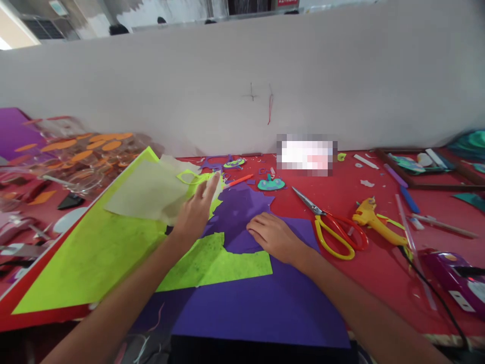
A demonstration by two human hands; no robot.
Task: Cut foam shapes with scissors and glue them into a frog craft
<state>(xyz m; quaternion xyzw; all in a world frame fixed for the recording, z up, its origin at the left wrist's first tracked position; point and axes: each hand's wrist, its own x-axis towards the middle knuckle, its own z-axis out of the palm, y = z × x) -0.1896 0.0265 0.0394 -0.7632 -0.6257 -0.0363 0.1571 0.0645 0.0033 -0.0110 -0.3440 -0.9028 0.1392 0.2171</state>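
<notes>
A large purple sheet (261, 308) overhangs the near edge of the red tabletop (373, 275); a cut yellow-green strip (242, 268) lies across it. A broader yellow-green sheet (94, 253) spreads toward the near left corner; a purple device (450, 280) stands by the right edge. Mid-tabletop, the right hand (276, 236), fingers loosely bent, rests on an irregular purple piece (238, 212); whether it pinches the piece cannot be told. The left hand (197, 205) extends beside that piece's left margin, fingers straight and close together. Scissors (321, 212) and a yellow glue gun (381, 227) lie toward the right edge. Farther off are a beige sheet (136, 189), left, and, nearer the far edge, an orange pen (238, 180) and a turquoise cutout (271, 185); a brown frame (443, 186) occupies the far right corner.
</notes>
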